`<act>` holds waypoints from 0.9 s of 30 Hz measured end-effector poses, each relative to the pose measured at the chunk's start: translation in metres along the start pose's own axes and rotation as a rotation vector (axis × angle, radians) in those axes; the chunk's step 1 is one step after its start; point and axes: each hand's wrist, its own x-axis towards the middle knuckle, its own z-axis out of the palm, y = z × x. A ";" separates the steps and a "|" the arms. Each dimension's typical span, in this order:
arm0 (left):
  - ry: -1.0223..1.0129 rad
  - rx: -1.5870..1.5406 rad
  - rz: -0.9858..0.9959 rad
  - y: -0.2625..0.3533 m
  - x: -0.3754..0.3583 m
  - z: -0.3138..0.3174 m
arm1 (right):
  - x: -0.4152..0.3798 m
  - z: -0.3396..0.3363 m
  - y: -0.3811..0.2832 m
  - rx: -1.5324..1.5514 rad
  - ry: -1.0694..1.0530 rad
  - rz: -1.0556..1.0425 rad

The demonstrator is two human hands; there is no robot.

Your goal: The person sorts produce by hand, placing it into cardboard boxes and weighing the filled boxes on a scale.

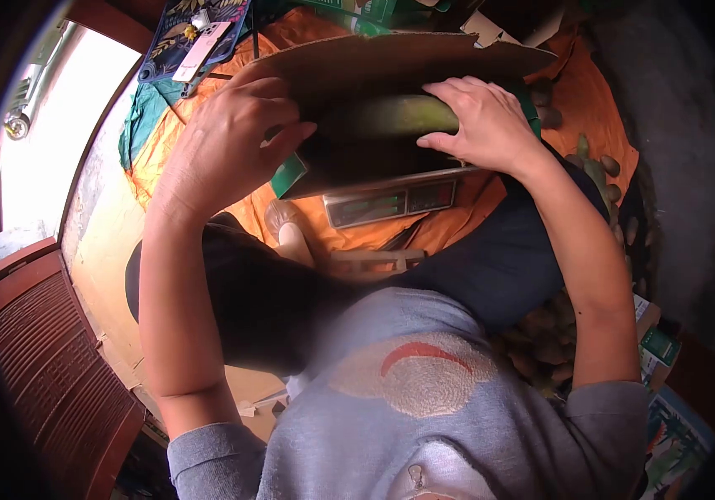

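A long green gourd-like vegetable [403, 117], slightly blurred, lies across the inside of a cardboard box [391, 52]. My right hand [482, 121] is closed around its right end, thumb below and fingers above. At the box's left side, my left hand [245, 125] has its fingers curled over the wall, the thumb pointing inward. That hand hides most of the left wall; a green outer corner shows beneath it. Under the box is a weighing scale [391, 204], its display panel facing me. The dark box interior hides what else is in it.
An orange sheet [324, 237] covers the floor around the scale. A pink phone [202, 52] rests on a patterned bag [170, 37] at upper left. Green and brown produce [595, 171] lies along the right, with more brown pieces [541, 337] beside my leg.
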 end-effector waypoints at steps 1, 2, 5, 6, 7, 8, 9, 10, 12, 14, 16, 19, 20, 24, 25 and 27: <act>0.015 -0.005 0.011 0.000 -0.001 0.001 | -0.003 0.003 0.005 -0.045 0.030 -0.010; 0.030 -0.011 0.019 0.000 -0.001 0.001 | -0.006 0.003 0.010 -0.090 0.059 -0.022; 0.010 0.030 -0.014 -0.003 -0.004 0.000 | -0.024 -0.033 0.010 0.097 0.121 0.093; 0.001 0.020 -0.028 -0.002 -0.004 0.001 | -0.032 -0.043 0.014 0.206 0.188 0.149; -0.010 0.011 -0.043 -0.002 -0.004 0.001 | -0.041 -0.049 0.023 0.263 0.300 0.208; -0.022 0.002 -0.060 -0.002 -0.004 0.000 | -0.051 -0.056 0.034 0.320 0.412 0.266; -0.045 0.003 -0.074 0.000 -0.003 -0.001 | -0.060 -0.062 0.047 0.387 0.503 0.325; -0.016 0.005 -0.043 -0.001 -0.004 0.001 | -0.071 -0.069 0.062 0.453 0.592 0.386; 0.043 0.007 0.018 -0.006 -0.004 0.007 | -0.095 -0.086 0.086 0.662 0.700 0.574; 0.101 0.030 0.039 -0.010 -0.005 0.013 | -0.123 -0.093 0.121 0.846 0.892 0.657; 0.182 0.033 0.056 -0.011 -0.005 0.016 | -0.155 -0.097 0.164 0.966 1.071 0.753; 0.224 0.013 0.041 0.005 0.003 0.000 | -0.187 -0.089 0.183 0.911 1.105 0.867; 0.302 0.063 0.031 0.006 0.004 0.000 | -0.194 -0.087 0.176 0.864 1.093 0.882; 0.393 0.083 0.071 -0.014 0.005 -0.004 | -0.211 -0.087 0.162 0.942 0.932 0.831; 0.399 0.078 0.069 -0.015 0.005 -0.005 | -0.212 -0.087 0.161 0.964 0.918 0.834; 0.416 0.067 0.065 -0.017 0.006 -0.006 | -0.209 -0.089 0.157 1.004 0.890 0.836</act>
